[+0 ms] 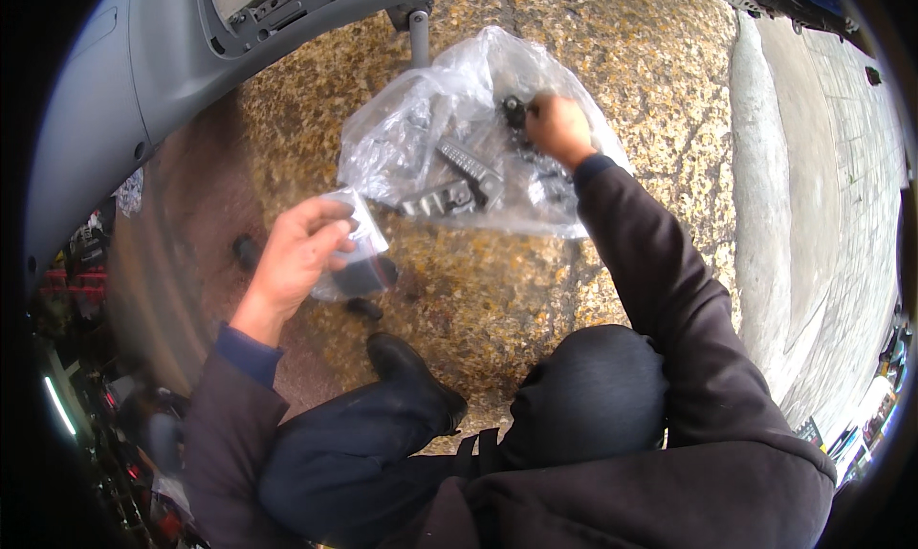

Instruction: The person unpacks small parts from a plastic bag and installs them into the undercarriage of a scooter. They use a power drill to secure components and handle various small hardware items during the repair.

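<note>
My left hand (295, 260) is closed with fingers and thumb on a small clear plastic bag (367, 231), which hangs over the ground and has something dark at its lower end. Farther off to the right, a large clear plastic bag (406, 114) lies spread on the speckled ground. My right hand (562, 128) is over its right part, fingers closed on a small black part (513, 109) whose kind I cannot make out. A ridged dark metal piece (467, 159) and a silver-grey slotted piece (435, 202) lie at the big bag, left of my right hand.
A large grey panel (172, 52) curves along the upper left, with a short metal bar (419, 37) reaching down behind the big bag. My boot (411, 372) and bent knee (593, 386) are close in front. A pale concrete strip (762, 166) runs along the right.
</note>
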`<move>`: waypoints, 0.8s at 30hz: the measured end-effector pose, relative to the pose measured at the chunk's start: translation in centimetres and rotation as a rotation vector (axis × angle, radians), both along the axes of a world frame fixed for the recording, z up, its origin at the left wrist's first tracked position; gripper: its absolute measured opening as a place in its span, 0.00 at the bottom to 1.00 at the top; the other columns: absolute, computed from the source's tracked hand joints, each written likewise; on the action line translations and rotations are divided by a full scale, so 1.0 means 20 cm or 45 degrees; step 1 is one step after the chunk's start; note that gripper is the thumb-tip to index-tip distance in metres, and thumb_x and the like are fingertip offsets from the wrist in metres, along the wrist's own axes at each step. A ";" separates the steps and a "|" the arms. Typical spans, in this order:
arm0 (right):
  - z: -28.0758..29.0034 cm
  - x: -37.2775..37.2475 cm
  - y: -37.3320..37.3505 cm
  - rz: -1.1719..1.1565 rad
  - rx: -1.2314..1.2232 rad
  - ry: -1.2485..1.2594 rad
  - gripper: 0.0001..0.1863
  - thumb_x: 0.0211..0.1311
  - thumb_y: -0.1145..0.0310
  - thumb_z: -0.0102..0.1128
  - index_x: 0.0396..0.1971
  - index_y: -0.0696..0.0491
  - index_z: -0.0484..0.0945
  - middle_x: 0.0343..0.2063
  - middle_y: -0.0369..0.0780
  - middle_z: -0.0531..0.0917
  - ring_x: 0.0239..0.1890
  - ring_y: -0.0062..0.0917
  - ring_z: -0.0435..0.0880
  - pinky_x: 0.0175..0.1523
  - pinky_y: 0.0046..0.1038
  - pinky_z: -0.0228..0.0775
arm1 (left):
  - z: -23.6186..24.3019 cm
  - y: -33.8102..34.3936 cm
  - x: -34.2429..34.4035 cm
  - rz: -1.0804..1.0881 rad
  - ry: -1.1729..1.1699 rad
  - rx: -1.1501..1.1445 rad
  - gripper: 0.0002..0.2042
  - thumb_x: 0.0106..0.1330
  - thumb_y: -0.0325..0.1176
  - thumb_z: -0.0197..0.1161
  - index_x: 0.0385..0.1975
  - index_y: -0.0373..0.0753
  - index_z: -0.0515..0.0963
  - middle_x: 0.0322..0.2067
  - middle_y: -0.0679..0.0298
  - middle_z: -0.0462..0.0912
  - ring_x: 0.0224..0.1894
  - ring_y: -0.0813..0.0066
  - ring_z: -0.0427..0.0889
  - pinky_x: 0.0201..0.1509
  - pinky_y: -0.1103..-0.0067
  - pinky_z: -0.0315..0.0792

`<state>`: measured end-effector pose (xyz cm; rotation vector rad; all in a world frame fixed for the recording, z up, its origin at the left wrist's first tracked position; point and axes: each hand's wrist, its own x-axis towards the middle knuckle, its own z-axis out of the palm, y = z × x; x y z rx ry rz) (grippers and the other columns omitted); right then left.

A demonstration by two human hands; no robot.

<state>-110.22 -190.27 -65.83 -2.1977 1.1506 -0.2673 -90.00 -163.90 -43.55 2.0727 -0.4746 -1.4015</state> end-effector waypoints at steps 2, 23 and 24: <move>0.04 -0.05 0.00 0.005 0.037 -0.108 0.10 0.56 0.66 0.60 0.34 0.53 0.85 0.30 0.50 0.85 0.34 0.43 0.86 0.43 0.39 0.78 | 0.00 -0.03 -0.01 -0.040 0.000 -0.035 0.20 0.68 0.37 0.59 0.54 0.31 0.72 0.47 0.56 0.79 0.43 0.75 0.79 0.43 0.77 0.76; 0.00 -0.02 -0.01 -0.050 -0.092 -0.007 0.09 0.53 0.66 0.58 0.27 0.54 0.84 0.25 0.50 0.84 0.33 0.47 0.85 0.43 0.43 0.77 | -0.03 -0.01 0.02 -0.081 0.107 -0.136 0.15 0.67 0.29 0.57 0.52 0.32 0.74 0.43 0.60 0.81 0.40 0.77 0.81 0.40 0.80 0.76; 0.03 -0.05 -0.01 -0.059 -0.065 0.003 0.09 0.53 0.66 0.58 0.27 0.54 0.84 0.25 0.50 0.84 0.32 0.47 0.84 0.43 0.43 0.77 | -0.04 -0.02 0.02 -0.108 0.090 -0.123 0.15 0.68 0.29 0.56 0.52 0.32 0.73 0.43 0.59 0.81 0.40 0.77 0.81 0.40 0.80 0.76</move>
